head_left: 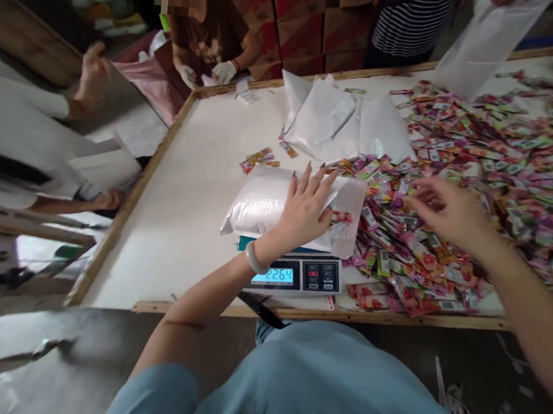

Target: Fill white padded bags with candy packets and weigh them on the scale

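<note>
My left hand (306, 206) lies with spread fingers on a filled white plastic mailing bag (258, 199). The bag rests on a digital scale (295, 273) with a lit blue display. Through the bag's unsealed right end, a few red sachets (341, 217) show. Over the pile of colourful sachets (421, 244) hovers my right hand (442, 204), its fingers loosely curled and apart, with nothing visible in them. Several more white bags (331, 119) lie beyond the scale, against the pile.
The white table (160, 223) has a raised wooden rim (128, 202). A few loose sachets (261, 159) lie behind the bag. A person in gloves (214, 30) stands at the far edge, others at the left and far right. Stacked cartons (301, 17) stand behind.
</note>
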`<state>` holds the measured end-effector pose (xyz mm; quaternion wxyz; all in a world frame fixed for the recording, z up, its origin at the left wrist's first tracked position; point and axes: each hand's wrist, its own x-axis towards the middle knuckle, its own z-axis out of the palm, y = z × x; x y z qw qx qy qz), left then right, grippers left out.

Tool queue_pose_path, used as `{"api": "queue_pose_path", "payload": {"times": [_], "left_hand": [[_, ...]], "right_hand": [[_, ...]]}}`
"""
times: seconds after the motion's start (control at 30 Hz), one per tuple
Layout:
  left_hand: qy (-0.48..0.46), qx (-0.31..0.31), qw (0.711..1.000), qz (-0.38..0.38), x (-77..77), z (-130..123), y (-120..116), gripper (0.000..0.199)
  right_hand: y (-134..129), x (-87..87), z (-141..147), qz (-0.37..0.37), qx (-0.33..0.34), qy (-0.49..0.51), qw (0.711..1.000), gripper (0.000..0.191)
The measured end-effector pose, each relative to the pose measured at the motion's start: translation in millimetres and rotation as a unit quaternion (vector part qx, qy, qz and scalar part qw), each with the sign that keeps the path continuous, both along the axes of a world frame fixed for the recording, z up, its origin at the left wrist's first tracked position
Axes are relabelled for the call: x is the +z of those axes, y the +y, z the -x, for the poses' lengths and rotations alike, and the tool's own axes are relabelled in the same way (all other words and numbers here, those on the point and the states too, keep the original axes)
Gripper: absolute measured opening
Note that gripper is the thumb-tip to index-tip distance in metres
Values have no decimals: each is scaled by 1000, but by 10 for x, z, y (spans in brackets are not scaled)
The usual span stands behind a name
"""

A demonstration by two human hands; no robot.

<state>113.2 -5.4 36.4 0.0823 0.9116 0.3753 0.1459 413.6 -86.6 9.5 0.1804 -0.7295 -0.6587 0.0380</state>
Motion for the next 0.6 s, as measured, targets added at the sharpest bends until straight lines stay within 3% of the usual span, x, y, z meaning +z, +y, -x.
{"api": "queue_pose_path", "payload": {"times": [0.03, 0.13, 0.23, 0.33, 0.4, 0.5, 0.6], "left_hand": [[-3, -4, 1000, -3, -11, 14, 24, 74], [4, -4, 1000, -18, -14, 21, 53, 70], [26, 5, 999, -19, 11, -2, 32, 65], [25, 7, 1000, -12, 26, -10, 32, 62], [-1, 7, 1000, -8, 36, 31, 94, 61], [-99, 23, 995, -10, 114, 228, 319, 58], [-271, 62, 960, 12, 330, 637, 624, 48]], "right_hand": [[53, -15, 220, 45, 50, 31, 997, 41], [275, -111, 780, 162, 135, -43, 976, 55], [469, -251, 963, 192, 181, -67, 962, 40], [544, -343, 868, 160, 206, 8, 965, 27], [502, -315, 740, 81, 211, 87, 970, 27], [301, -117, 423, -38, 180, 186, 965, 31], [93, 149, -104, -20, 133, 226, 965, 40]]}}
